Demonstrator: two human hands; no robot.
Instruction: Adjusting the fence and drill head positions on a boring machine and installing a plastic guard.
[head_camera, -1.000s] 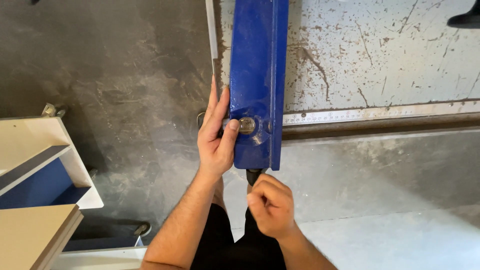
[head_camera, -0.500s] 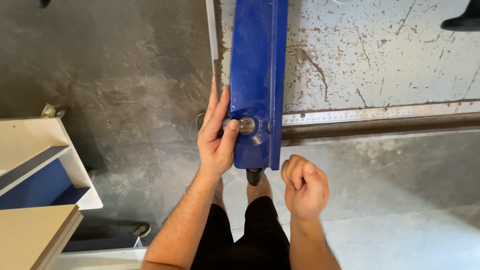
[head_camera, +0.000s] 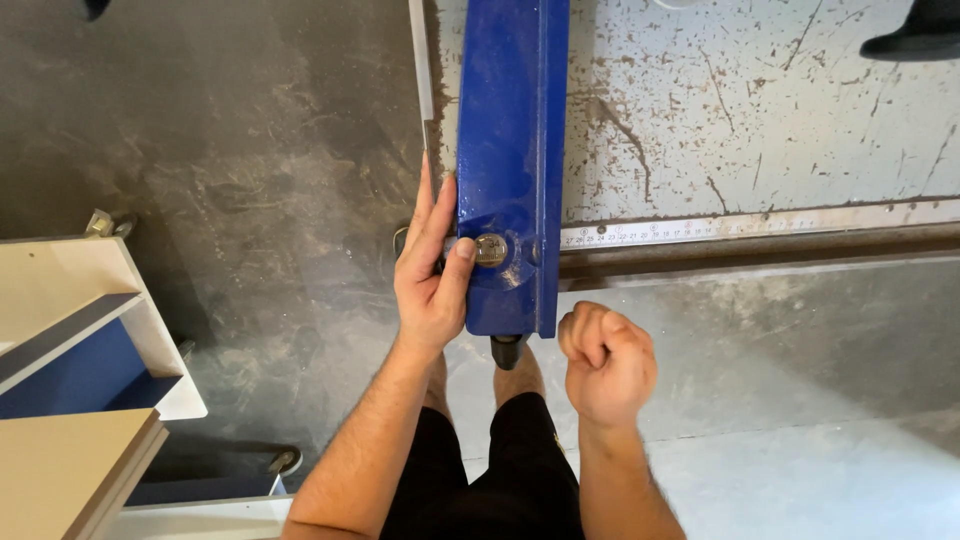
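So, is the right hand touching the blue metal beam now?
No, the right hand is a closed fist held apart from the blue metal beam, while only the left hand rests against it.

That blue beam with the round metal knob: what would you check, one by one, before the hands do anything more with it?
1. Left hand steadying the blue beam: ok, palm flat on its left edge.
2. Thumb on the round metal knob: ok, it touches the knob's left side.
3. Right hand ready: not ok, it is a closed fist off the beam, holding nothing visible.
4. Dark handle under the beam's end free: ok, nothing grips it.
5. Knob tight or loose: cannot tell.
6. Ruler strip readable: ok, uncovered right of the beam.
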